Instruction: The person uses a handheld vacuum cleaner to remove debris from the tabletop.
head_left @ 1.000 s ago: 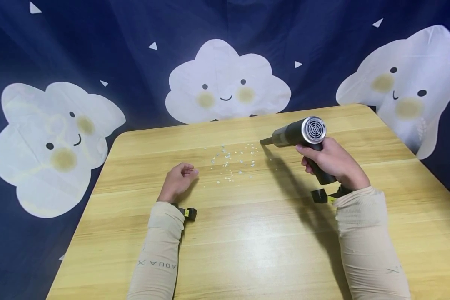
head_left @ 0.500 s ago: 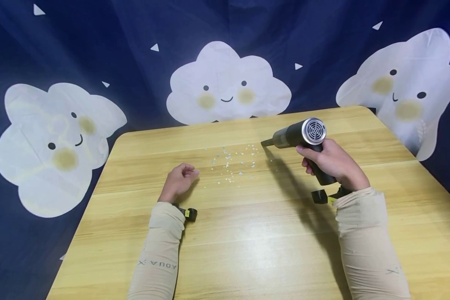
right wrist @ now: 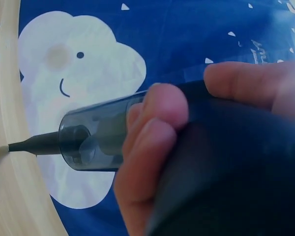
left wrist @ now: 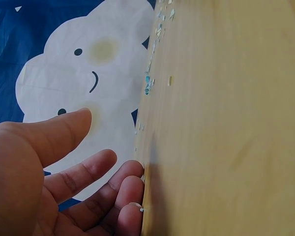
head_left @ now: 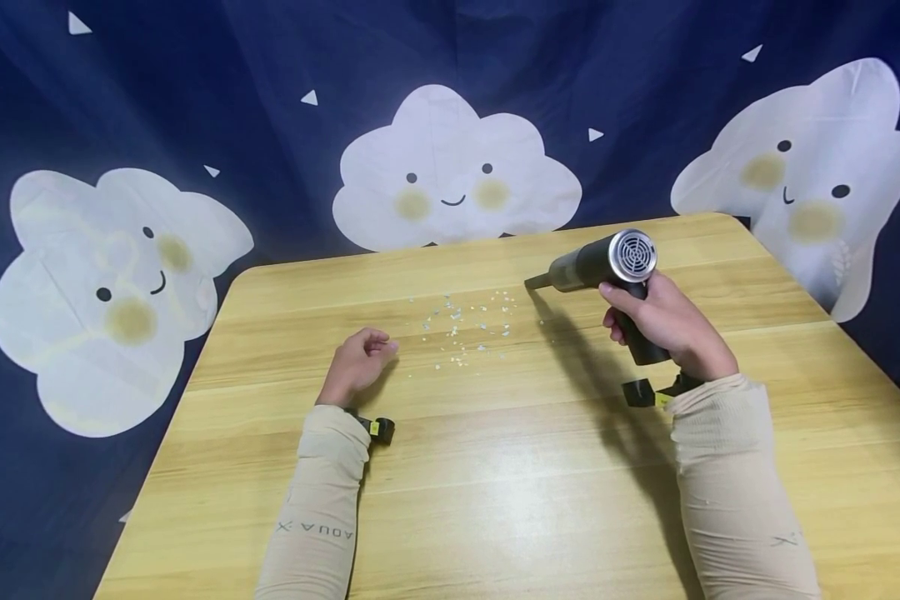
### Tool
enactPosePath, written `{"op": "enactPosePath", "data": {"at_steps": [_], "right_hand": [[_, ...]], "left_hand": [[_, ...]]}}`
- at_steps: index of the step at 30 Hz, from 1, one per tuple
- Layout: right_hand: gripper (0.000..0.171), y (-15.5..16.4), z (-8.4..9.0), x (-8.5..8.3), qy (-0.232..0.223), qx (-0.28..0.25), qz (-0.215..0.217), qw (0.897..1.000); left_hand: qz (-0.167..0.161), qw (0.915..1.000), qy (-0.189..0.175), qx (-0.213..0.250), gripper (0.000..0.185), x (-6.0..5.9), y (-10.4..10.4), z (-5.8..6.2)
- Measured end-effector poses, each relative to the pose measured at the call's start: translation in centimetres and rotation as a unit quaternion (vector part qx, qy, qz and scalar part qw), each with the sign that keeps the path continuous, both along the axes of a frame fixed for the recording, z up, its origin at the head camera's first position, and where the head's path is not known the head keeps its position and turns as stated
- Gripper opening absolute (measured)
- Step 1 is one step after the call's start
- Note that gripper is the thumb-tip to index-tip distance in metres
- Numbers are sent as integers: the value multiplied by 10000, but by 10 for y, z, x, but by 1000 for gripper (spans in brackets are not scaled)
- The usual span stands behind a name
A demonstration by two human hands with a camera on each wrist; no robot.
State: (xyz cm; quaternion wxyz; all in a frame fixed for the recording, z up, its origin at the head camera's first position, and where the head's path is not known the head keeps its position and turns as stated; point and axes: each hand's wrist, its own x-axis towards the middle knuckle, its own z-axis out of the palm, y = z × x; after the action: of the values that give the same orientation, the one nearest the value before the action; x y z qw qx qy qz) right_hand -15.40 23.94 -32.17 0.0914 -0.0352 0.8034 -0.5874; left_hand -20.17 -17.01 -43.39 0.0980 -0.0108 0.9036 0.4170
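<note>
A black handheld vacuum cleaner with a silver vented end is gripped round its handle by my right hand. In the right wrist view, its clear dust cup and narrow nozzle point at the table. The nozzle tip is by the right side of scattered small white and blue scraps. My left hand rests on the table left of the scraps, fingers loosely bent and holding nothing. In the left wrist view, a tiny scrap sits beside a fingertip.
The wooden table has rounded far corners. A dark blue curtain with white cloud prints hangs right behind it. Each wrist wears a small black camera, such as the left one.
The vacuum cleaner has shifted slightly to the right and its rear end has risen a little. My left hand and the scraps look the same.
</note>
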Motion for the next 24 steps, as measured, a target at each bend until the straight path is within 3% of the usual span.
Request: {"op": "enactPosePath", "data": {"at_steps": [9,18,24], "right_hand": [[30,4,3,1,40,-883,-307,9956],[29,10,4,4,41,-2003,-276,9793],[29,15,5,6,-12,-2298,-266,9729]], "left_hand": [[-20,10000,-4,15,45,0,0,1],[-23,10000,27,18,43,0,1,0],[-35,10000,85,35,42,0,0,-1]]}}
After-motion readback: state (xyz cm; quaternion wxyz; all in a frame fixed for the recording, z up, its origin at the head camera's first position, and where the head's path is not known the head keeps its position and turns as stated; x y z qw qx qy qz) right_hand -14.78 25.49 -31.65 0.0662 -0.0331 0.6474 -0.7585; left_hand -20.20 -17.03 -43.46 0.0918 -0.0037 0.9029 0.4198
